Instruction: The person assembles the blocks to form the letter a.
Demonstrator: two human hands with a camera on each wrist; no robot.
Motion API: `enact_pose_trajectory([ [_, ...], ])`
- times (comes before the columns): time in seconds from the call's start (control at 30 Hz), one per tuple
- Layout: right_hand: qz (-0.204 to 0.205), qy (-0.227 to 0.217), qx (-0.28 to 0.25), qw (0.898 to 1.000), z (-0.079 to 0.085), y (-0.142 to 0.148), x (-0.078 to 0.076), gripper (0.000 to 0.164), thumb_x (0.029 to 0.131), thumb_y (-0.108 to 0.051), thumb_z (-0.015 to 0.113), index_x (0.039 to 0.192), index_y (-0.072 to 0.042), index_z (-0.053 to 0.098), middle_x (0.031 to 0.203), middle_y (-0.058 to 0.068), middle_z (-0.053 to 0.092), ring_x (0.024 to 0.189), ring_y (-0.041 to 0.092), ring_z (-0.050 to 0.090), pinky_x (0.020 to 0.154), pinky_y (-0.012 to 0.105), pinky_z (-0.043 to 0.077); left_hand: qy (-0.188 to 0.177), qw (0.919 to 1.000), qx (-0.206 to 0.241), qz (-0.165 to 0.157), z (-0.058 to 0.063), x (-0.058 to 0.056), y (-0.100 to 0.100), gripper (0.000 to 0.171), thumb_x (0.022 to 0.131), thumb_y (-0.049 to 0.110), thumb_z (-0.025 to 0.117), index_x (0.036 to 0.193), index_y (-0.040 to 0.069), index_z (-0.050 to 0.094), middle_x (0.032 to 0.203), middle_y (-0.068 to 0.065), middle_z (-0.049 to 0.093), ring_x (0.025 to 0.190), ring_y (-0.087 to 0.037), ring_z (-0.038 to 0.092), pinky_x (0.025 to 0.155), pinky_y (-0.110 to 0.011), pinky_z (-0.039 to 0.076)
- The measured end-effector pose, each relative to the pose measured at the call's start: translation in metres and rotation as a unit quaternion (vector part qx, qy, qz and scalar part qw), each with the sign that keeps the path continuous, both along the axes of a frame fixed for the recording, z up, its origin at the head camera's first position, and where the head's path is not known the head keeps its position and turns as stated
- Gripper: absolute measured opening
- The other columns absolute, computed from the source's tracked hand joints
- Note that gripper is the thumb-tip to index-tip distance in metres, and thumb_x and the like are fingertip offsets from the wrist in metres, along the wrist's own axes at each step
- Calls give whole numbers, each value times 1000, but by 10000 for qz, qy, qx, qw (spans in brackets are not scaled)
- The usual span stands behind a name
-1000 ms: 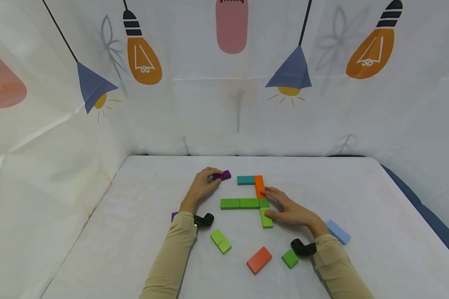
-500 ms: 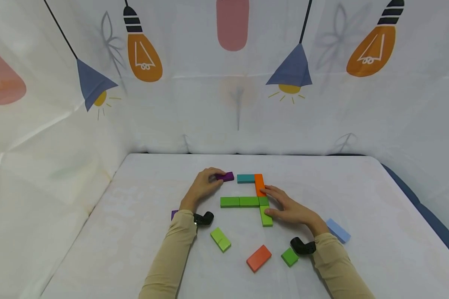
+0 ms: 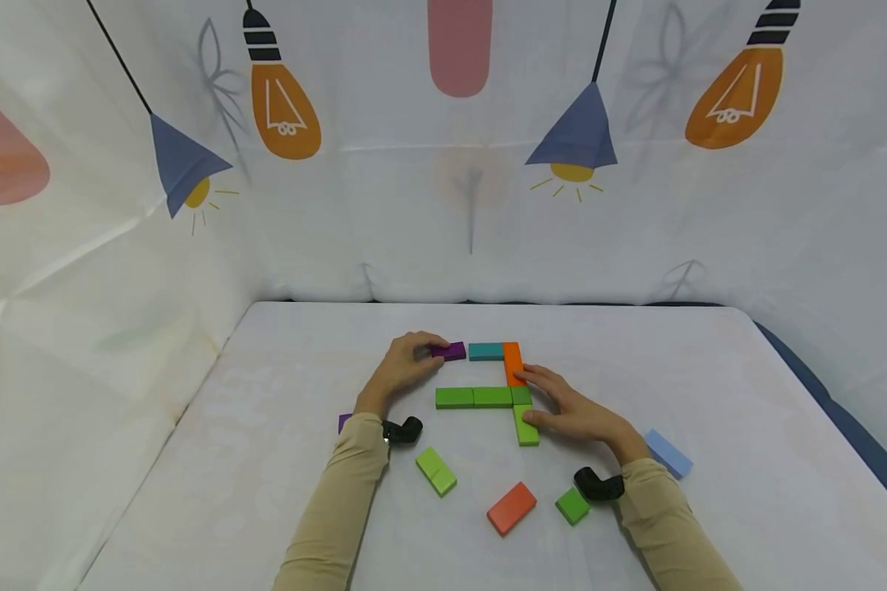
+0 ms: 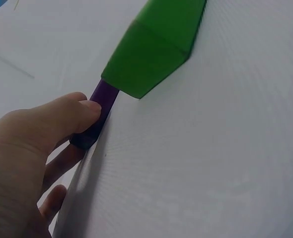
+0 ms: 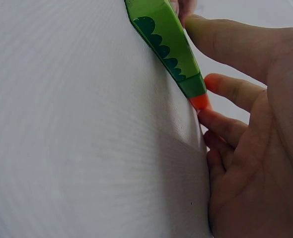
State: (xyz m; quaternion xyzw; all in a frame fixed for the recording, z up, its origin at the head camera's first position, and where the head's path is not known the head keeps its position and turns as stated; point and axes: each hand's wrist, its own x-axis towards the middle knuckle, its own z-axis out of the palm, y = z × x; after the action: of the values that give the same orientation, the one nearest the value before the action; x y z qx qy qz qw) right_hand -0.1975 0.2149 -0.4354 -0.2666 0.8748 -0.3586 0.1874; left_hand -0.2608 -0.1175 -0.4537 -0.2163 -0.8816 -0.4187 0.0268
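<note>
My left hand (image 3: 406, 361) pinches a purple block (image 3: 451, 352) between thumb and fingers, its free end right beside the teal block (image 3: 485, 352). In the left wrist view the purple block (image 4: 98, 116) is tilted, its far part hidden behind a green block (image 4: 151, 49). The teal block meets the top of an upright orange block (image 3: 513, 364). Below that, a row of green blocks (image 3: 480, 398) ends at a lime block (image 3: 526, 425). My right hand (image 3: 576, 410) has relaxed, spread fingers, the fingertips at the orange block and the thumb at the lime one.
Nearer me lie a lime block (image 3: 436, 472), a red-orange block (image 3: 512, 509) and a small green block (image 3: 572, 506). A light blue block (image 3: 668, 455) sits beside the right sleeve. Another purple block (image 3: 343, 422) is partly hidden behind the left wrist. A printed cloth (image 3: 414, 222) hangs behind the table.
My left hand has slid the purple block to the right, up close to the teal block, and turned it more level. The right hand stays in place.
</note>
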Motion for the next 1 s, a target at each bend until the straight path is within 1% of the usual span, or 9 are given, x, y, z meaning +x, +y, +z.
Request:
enact_pose_trajectory([
  [0.2,28,36,-30,10000,0,0,0,68,91,-41,59,149,-22,28,158,12,12,143,39,13,108,68,17,30,10000,55,-61,0,1,1,28,85,16,70,113,21,68,116,6,66,116,-12,55,107,-35,37],
  [0.37,32,58,-60,10000,0,1,-1,69,90,-41,60,149,-22,28,158,12,13,143,39,13,108,68,17,264,9994,84,-207,-2,-1,0,29,84,14,71,112,18,68,115,3,67,115,-15,57,105,-38,38],
  [0.57,42,90,-82,9999,-1,0,-2,69,90,-41,60,148,-22,29,157,12,13,143,39,13,109,67,17,463,9984,-31,-333,-4,-3,-1,27,85,17,71,112,19,68,115,4,67,114,-13,57,104,-37,39],
  [0.77,63,75,-107,9999,0,1,-2,70,90,-41,60,149,-21,28,157,12,13,143,39,13,108,67,17,650,9970,-94,-407,-4,-4,0,26,84,18,71,110,20,69,115,3,68,114,-15,58,102,-39,39],
  [1.0,73,46,-97,9999,0,1,-3,70,90,-41,60,149,-22,28,158,12,12,143,39,13,108,68,16,677,9965,-264,-413,-2,-5,0,24,85,19,71,109,20,69,114,3,68,114,-15,59,103,-39,40],
])
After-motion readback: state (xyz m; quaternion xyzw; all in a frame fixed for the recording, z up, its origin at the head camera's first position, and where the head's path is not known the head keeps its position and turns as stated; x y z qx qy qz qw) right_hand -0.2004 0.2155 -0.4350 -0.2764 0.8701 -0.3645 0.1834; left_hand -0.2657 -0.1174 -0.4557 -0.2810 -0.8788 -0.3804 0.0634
